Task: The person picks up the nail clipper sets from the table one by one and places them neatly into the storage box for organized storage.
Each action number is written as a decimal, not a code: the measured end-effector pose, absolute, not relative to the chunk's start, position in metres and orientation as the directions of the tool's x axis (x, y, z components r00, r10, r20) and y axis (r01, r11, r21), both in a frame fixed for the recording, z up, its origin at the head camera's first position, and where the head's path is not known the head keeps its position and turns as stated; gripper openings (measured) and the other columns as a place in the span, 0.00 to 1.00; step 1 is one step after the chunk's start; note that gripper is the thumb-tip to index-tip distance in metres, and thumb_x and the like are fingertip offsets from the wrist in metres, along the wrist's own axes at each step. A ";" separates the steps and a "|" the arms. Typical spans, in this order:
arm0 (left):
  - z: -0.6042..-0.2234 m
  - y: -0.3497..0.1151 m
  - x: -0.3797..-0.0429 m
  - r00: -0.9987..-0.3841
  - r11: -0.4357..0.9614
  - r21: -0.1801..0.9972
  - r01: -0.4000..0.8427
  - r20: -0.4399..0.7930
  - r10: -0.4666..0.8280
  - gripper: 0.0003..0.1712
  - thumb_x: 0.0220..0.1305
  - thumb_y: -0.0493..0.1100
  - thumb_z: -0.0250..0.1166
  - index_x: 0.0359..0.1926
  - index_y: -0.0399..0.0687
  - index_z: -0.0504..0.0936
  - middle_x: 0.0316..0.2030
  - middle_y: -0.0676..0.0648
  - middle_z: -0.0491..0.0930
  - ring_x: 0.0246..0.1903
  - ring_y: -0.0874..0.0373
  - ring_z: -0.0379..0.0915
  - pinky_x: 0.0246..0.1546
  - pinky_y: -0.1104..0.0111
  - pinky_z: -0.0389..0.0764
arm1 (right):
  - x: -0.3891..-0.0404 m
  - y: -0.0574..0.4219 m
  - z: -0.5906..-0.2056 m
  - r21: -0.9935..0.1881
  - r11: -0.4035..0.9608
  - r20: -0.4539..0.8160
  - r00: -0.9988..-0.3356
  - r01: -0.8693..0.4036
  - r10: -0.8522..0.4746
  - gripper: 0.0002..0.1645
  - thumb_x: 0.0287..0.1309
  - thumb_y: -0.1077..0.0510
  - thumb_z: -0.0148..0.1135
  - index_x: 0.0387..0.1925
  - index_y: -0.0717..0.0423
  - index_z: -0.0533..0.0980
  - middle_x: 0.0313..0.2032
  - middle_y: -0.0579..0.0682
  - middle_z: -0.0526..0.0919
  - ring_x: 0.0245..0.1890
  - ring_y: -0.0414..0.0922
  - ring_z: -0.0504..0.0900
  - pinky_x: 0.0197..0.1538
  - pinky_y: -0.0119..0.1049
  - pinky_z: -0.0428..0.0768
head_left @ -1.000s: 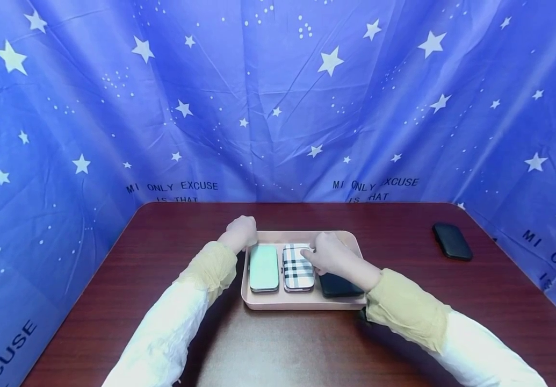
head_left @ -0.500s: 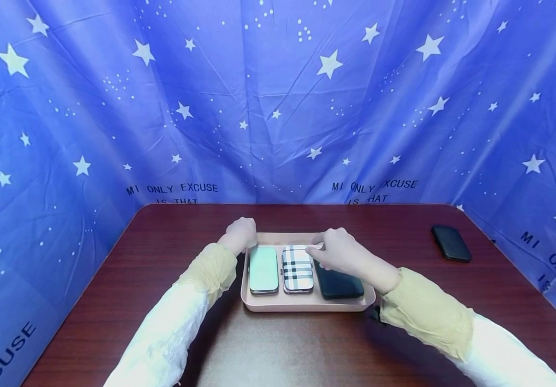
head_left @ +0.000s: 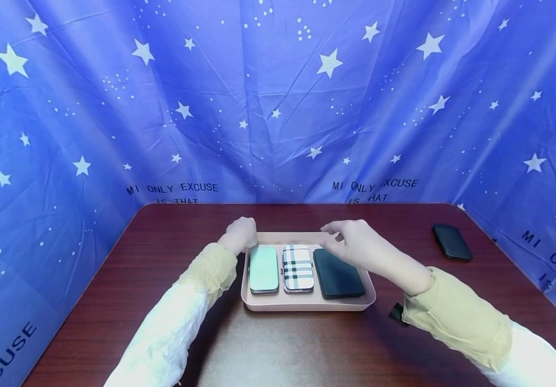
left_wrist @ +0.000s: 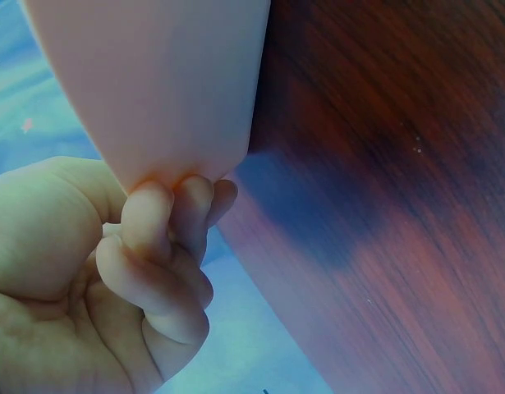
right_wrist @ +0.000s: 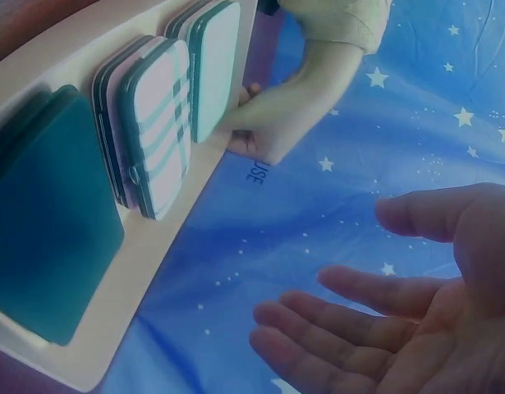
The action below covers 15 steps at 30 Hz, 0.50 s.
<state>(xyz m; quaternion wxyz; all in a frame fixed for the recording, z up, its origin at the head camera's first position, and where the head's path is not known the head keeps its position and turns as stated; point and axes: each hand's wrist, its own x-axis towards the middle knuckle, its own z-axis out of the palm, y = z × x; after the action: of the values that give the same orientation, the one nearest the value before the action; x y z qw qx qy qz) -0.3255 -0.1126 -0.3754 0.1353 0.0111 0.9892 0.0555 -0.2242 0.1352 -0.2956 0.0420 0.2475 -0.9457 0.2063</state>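
In the head view a pale pink tray holds a mint-green hard case, a plaid clasp case and a larger dark green flat case, side by side. My left hand is at the tray's far left corner. In the left wrist view its curled fingers and thumb pinch the tray's rim. Above the far end of the dark green case hangs my right hand. Its fingers are spread with nothing between them, as the right wrist view also shows.
A black flat case lies on the brown table, near its right edge. Behind the table hangs a blue curtain with white stars. A small black item shows beneath the right sleeve.
My right hand has drawn back to the right from over the plaid case and opened its fingers, uncovering more of the dark green case. The left hand stays at the tray corner.
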 end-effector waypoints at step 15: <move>-0.376 -0.113 -0.326 -0.963 0.992 0.128 -0.002 -0.269 0.032 0.19 0.48 0.29 0.62 0.45 0.41 0.77 0.23 0.47 0.80 0.15 0.61 0.76 0.19 0.68 0.77 | -0.229 0.161 -0.287 -0.271 0.776 0.342 -0.811 -0.569 -0.474 0.34 0.60 0.48 0.60 0.64 0.58 0.65 0.65 0.61 0.66 0.65 0.59 0.64 0.64 0.56 0.63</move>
<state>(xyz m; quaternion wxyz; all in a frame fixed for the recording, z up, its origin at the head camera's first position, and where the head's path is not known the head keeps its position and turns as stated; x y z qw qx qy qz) -0.3265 -0.1127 -0.3762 0.1366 0.0076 0.9886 0.0636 -0.2291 0.1613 -0.2872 0.1283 0.2793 -0.9337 0.1837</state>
